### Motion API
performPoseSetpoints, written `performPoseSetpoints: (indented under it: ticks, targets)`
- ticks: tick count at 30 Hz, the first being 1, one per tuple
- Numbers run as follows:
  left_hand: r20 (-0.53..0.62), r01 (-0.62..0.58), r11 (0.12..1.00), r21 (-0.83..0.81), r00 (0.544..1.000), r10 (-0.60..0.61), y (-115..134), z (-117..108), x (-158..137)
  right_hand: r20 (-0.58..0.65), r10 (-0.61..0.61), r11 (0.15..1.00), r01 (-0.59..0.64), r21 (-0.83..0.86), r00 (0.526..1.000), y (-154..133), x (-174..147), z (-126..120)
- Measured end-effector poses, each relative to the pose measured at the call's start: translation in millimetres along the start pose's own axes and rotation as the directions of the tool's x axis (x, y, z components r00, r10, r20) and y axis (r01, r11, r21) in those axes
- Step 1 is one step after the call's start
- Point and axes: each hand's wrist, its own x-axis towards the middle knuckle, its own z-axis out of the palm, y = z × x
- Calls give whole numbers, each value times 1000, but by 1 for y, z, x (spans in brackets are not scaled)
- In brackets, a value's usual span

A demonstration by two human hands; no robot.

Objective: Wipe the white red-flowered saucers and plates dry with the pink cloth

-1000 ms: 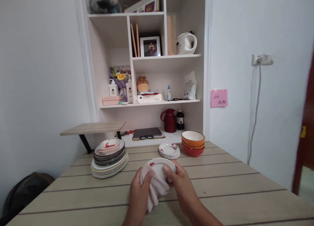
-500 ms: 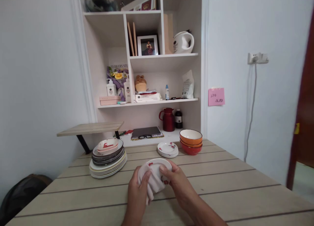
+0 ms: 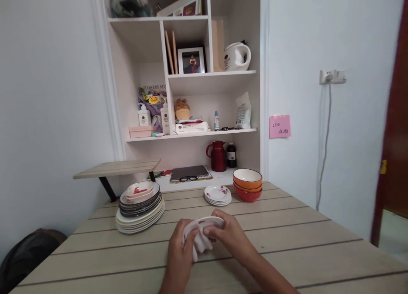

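Observation:
Over the near middle of the table, my right hand (image 3: 228, 232) pinches the right rim of a small white plate (image 3: 210, 221), thumb on its face and fingers behind. A pale cloth (image 3: 200, 242) lies bunched over the plate's left part and hangs below it. My left hand (image 3: 181, 243) is closed on that cloth, pressing it to the plate with the thumb in front. The plate is tilted steeply, so its face is mostly hidden. Just beyond my hands stands a short stack of small flowered plates (image 3: 218, 194).
On the left is a tall stack of plates (image 3: 140, 224) topped by small dishes (image 3: 139, 189), beside a raised wooden stand (image 3: 117, 168). Orange and red bowls (image 3: 247, 184) are stacked at the back right. Behind are a laptop (image 3: 189, 172), a red jug (image 3: 218, 156) and shelves (image 3: 210, 76).
The plate in my hands has tipped so that its face shows less. My hands have turned slightly with it, and the cloth is more bunched.

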Motion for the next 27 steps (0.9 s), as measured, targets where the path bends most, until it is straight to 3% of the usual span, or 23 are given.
performPoseSetpoints:
  ticks: [4, 9, 13, 21, 24, 27]
  targets:
    - [32, -50, 998, 49, 998, 48, 3, 1, -2, 84, -89, 982, 101, -158, 993, -13, -4, -12]
    - [91, -84, 994, 76, 993, 77, 7, 0, -5, 198, -169, 886, 236, -399, 966, -28, -11, -17]
    - [154, 8, 999, -32, 988, -3, 7, -2, -6, 181, -165, 930, 214, -299, 970, -28, -16, -10]
    - [101, 151, 966, -211, 986, -132, 1, 3, -3, 82, -95, 995, 98, -27, 992, -17, -16, 1]
    - [68, 236, 906, -350, 971, -227, -4, 8, -2, -6, -47, 994, 47, 94, 999, -17, -12, 3]
    - [19, 294, 786, -544, 941, -339, -7, 15, -2, -119, 10, 966, 21, 256, 993, -17, -9, 6]
